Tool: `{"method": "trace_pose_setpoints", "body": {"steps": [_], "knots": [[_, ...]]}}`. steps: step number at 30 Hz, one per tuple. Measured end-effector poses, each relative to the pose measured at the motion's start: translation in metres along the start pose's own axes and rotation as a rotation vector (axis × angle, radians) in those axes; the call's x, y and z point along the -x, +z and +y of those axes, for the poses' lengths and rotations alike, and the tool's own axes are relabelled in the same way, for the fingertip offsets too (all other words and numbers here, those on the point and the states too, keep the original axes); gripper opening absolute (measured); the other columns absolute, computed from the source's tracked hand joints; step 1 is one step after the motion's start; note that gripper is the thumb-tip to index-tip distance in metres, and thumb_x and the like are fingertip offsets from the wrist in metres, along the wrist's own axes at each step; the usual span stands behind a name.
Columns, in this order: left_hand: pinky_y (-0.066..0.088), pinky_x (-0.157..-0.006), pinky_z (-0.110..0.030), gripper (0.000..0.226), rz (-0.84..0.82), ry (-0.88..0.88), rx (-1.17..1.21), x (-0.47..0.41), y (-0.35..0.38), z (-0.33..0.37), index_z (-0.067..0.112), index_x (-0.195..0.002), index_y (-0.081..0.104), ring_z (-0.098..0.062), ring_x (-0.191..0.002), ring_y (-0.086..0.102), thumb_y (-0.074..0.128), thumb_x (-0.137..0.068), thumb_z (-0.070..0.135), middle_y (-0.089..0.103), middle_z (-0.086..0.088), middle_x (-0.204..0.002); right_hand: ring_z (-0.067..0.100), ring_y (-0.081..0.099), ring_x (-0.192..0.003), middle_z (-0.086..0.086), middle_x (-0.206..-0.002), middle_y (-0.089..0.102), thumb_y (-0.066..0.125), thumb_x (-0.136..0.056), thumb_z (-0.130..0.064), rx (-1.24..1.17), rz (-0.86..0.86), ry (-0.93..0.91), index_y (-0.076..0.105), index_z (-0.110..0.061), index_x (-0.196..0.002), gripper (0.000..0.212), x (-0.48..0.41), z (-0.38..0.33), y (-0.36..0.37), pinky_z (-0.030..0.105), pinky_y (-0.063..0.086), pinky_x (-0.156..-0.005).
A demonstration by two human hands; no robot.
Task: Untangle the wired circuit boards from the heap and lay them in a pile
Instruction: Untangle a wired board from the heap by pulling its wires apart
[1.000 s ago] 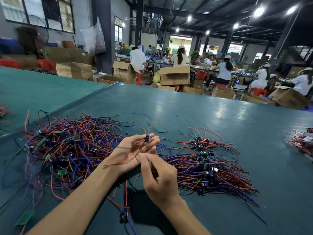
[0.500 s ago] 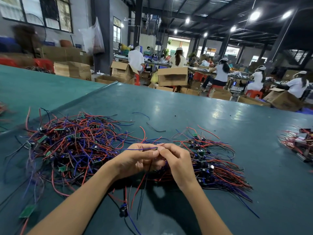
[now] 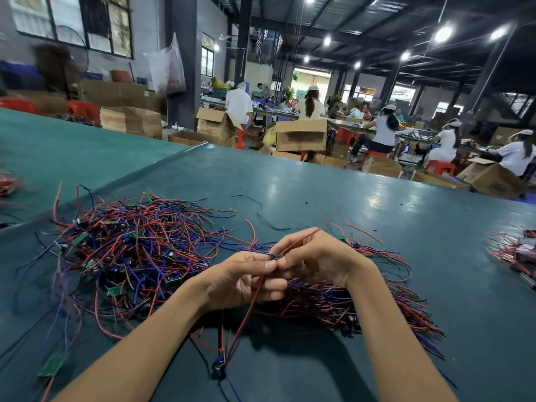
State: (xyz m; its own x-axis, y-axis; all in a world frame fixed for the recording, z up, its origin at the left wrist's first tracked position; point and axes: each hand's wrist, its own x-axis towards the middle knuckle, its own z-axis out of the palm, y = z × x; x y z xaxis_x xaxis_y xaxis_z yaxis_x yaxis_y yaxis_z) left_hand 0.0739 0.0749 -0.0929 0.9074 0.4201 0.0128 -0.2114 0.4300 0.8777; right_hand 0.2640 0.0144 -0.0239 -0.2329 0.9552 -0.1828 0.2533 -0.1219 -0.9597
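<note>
Fingertip pinch of left hand (image 3: pixel 243 281) and right hand (image 3: pixel 317 256) on wires (image 3: pixel 237 335), perhaps one board's, above pile (image 3: pixel 377 303)

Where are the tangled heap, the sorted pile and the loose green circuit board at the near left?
tangled heap (image 3: pixel 139 250), head view, its dense middle.
sorted pile (image 3: pixel 319 300), head view, its bundled wires.
loose green circuit board (image 3: pixel 53 365), head view, its flat face.

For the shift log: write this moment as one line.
phase: untangling | left grip pinches wires | right grip pinches same wires | heap on left | pile on right
</note>
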Motion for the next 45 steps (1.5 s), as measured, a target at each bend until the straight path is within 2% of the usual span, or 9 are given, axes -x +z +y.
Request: {"method": "trace_pose_setpoints", "body": {"steps": [4, 9, 12, 20, 23, 27, 33, 36, 45], "knots": [[0.059, -0.078, -0.031, 0.03, 0.005, 0.04, 0.092, 0.0, -0.003, 0.001, 0.015, -0.096, 0.076, -0.01, -0.077, 0.07, 0.09, -0.072, 0.028, 0.071, -0.002, -0.094, 0.01, 0.039, -0.053, 0.005, -0.067, 0.062, 0.078, -0.07, -0.014, -0.052, -0.031, 0.001, 0.078, -0.017, -0.091, 0.021, -0.013, -0.002, -0.005, 0.024, 0.018, -0.053], [0.059, -0.08, -0.032, 0.026, 0.009, -0.008, 0.128, 0.001, -0.009, 0.001, 0.014, -0.092, 0.077, -0.012, -0.079, 0.072, 0.089, -0.071, 0.024, 0.073, -0.002, -0.091, 0.006, 0.036, -0.045, 0.008, -0.067, 0.045, 0.063, -0.077, -0.006, -0.107, -0.171, 0.007, 0.072, -0.014, -0.096, 0.022, -0.026, -0.001, -0.001, 0.015, 0.025, -0.043], [0.059, -0.08, -0.033, 0.027, -0.006, -0.052, 0.117, 0.003, -0.01, 0.001, 0.015, -0.091, 0.077, -0.013, -0.076, 0.071, 0.091, -0.069, 0.024, 0.073, -0.005, -0.093, 0.007, 0.03, -0.048, 0.004, -0.067, 0.059, 0.062, -0.079, -0.007, -0.028, -0.216, 0.019, 0.075, -0.016, -0.103, 0.028, -0.022, -0.001, -0.001, 0.014, 0.025, -0.043], [0.061, -0.071, -0.036, 0.041, 0.054, -0.061, 0.141, 0.005, -0.005, 0.004, 0.011, -0.085, 0.077, -0.016, -0.068, 0.071, 0.099, -0.051, 0.02, 0.073, -0.009, -0.087, 0.01, 0.024, -0.047, 0.004, -0.063, 0.043, 0.061, -0.082, -0.005, -0.118, -0.21, -0.061, 0.067, -0.014, -0.085, 0.011, -0.02, -0.003, 0.0, 0.017, 0.019, -0.046], [0.061, -0.07, -0.037, 0.045, 0.077, -0.033, 0.183, 0.006, -0.005, 0.004, 0.008, -0.089, 0.076, -0.017, -0.069, 0.072, 0.099, -0.051, 0.018, 0.073, -0.009, -0.089, 0.007, 0.04, -0.046, 0.0, -0.059, 0.053, 0.064, -0.085, -0.012, -0.131, -0.132, -0.091, 0.069, -0.015, -0.084, 0.007, -0.025, -0.004, 0.001, 0.019, 0.026, -0.047], [0.061, -0.074, -0.038, 0.053, 0.113, 0.024, 0.242, 0.003, -0.004, 0.004, 0.003, -0.097, 0.073, -0.018, -0.073, 0.072, 0.098, -0.052, 0.016, 0.074, -0.011, -0.098, 0.009, 0.046, -0.05, 0.0, -0.064, 0.056, 0.073, -0.079, -0.024, -0.139, 0.011, -0.055, 0.072, -0.02, -0.079, 0.004, -0.033, -0.006, 0.004, 0.017, 0.026, -0.046], [0.06, -0.075, -0.037, 0.03, 0.191, 0.024, 0.234, -0.002, -0.004, 0.003, 0.003, -0.099, 0.079, -0.019, -0.084, 0.075, 0.081, -0.074, 0.02, 0.076, -0.012, -0.104, 0.008, 0.047, -0.047, 0.002, -0.06, 0.06, 0.08, -0.083, -0.024, -0.031, 0.104, -0.026, 0.076, -0.012, -0.076, 0.014, -0.04, -0.007, 0.0, 0.018, 0.031, -0.04], [0.06, -0.076, -0.036, 0.027, 0.221, 0.042, 0.124, -0.005, -0.001, 0.0, 0.007, -0.1, 0.079, -0.02, -0.084, 0.075, 0.071, -0.086, 0.029, 0.075, -0.012, -0.103, 0.009, 0.044, -0.047, 0.0, -0.059, 0.058, 0.079, -0.085, -0.031, 0.077, 0.122, -0.016, 0.079, -0.006, -0.084, 0.025, -0.04, -0.005, -0.004, 0.019, 0.032, -0.04], [0.06, -0.076, -0.038, 0.029, 0.294, 0.166, -0.143, -0.015, 0.001, -0.017, 0.001, -0.107, 0.073, -0.033, -0.086, 0.075, 0.068, -0.092, 0.026, 0.072, -0.026, -0.108, 0.009, 0.046, -0.046, 0.012, -0.067, 0.061, 0.069, -0.095, -0.017, 0.193, 0.168, 0.029, 0.078, -0.011, -0.064, 0.032, -0.044, 0.007, -0.014, 0.02, 0.035, -0.036]]}}
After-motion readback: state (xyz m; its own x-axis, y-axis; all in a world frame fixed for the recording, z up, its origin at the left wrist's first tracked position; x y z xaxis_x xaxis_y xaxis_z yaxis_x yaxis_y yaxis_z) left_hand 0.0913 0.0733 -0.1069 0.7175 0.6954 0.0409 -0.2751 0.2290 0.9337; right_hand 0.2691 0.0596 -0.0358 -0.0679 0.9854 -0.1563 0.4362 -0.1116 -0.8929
